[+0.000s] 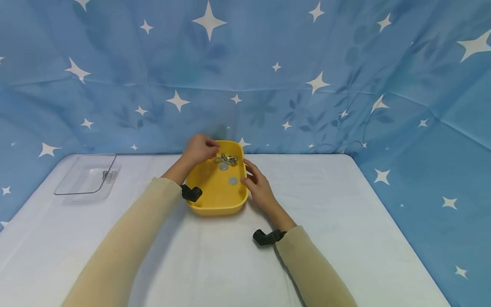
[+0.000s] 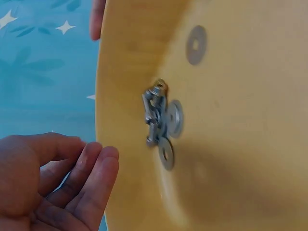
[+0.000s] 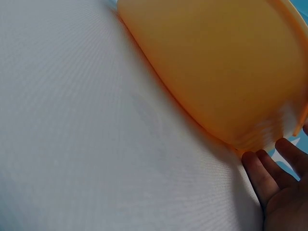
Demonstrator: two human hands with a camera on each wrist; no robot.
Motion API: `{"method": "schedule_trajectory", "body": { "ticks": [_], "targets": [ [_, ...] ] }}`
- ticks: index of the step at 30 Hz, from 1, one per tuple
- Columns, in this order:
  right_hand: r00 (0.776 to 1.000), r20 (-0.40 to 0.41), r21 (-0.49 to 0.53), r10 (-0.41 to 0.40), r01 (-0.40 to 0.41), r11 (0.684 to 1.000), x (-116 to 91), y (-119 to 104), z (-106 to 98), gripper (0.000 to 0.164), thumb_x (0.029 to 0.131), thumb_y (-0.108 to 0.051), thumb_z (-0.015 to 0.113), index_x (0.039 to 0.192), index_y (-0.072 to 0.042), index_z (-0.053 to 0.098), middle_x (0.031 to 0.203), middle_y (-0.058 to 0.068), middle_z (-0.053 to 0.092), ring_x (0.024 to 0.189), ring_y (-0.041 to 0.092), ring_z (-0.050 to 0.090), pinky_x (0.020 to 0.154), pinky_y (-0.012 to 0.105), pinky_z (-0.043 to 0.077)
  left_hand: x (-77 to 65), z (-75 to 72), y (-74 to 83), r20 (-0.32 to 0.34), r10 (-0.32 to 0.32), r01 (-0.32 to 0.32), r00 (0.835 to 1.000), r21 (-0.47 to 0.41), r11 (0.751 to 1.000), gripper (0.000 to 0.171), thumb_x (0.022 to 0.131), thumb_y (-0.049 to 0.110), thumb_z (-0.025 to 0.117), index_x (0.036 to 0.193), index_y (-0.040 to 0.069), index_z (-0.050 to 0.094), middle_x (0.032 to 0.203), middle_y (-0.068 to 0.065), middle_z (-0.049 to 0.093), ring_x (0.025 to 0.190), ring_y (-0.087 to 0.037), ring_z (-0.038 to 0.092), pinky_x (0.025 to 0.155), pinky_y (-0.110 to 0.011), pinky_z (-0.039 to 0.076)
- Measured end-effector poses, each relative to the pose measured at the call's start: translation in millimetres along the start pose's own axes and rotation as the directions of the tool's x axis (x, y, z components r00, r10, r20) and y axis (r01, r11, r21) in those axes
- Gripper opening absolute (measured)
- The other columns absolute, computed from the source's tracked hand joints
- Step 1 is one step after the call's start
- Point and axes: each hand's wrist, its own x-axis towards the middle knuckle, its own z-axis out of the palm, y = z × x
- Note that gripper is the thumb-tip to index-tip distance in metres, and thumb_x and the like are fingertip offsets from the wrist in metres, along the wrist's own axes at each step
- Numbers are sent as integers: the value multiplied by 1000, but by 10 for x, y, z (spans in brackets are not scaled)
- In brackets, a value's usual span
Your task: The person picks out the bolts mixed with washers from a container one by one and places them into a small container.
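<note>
A yellow plastic tray [image 1: 215,194] stands on the white-covered table. Over its far left part is my left hand [image 1: 199,148], fingers extended and slightly bent, with nothing visible between them. The left wrist view has these fingertips beside the tray's wall, close to a small pile of metal screws [image 2: 155,113]. Two washers lie against the pile, and another washer [image 1: 230,182] lies apart on the tray floor. At the tray's right side, my right hand [image 1: 262,192] holds the rim, thumb at the top edge and fingers [image 3: 262,175] along the outer wall.
A clear box [image 1: 82,192] stands at the far left of the table, with a few small metal pieces [image 1: 109,175] inside. Behind the table hangs a blue curtain [image 1: 268,119] with white stars, close to the tray's far end.
</note>
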Motion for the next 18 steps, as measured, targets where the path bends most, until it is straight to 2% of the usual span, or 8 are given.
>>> {"method": "schedule_trajectory", "body": {
  "ticks": [4, 7, 12, 18],
  "targets": [
    [1000, 11, 6, -5, 5, 1000, 3, -5, 33, 61, 99, -20, 54, 158, -25, 36, 158, 11, 44, 142, 34, 50, 115, 49, 45, 25, 52, 4, 32, 8, -8, 999, -13, 1000, 29, 99, 14, 61, 123, 0, 71, 118, -20, 71, 98, -32, 69, 77, -32, 54],
    [1000, 10, 15, -14, 14, 1000, 14, -1, 40, 61, 99, -20, 54, 158, -24, 36, 158, 10, 45, 141, 33, 51, 114, 49, 46, 57, 97, 10, 57, 12, -10, 998, -26, 1000, 29, 99, 13, 63, 123, 0, 71, 118, -21, 71, 99, -32, 67, 80, -33, 56],
    [1000, 2, 13, -17, 17, 1000, 18, 8, 27, 61, 99, -20, 54, 157, -26, 36, 157, 9, 45, 140, 32, 52, 114, 48, 47, 128, 183, 17, 88, -33, 36, 996, -40, 999, 29, 98, 15, 65, 124, 4, 71, 122, -17, 69, 104, -29, 66, 91, -37, 59],
    [1000, -1, 17, -5, 5, 1000, 2, 13, -6, 62, 99, -20, 55, 157, -27, 36, 157, 10, 45, 140, 32, 52, 114, 47, 47, 207, 278, 5, 135, -63, 72, 989, -64, 995, 33, 99, 14, 63, 129, 3, 68, 126, -18, 68, 106, -29, 65, 96, -38, 57]
  ]
}}
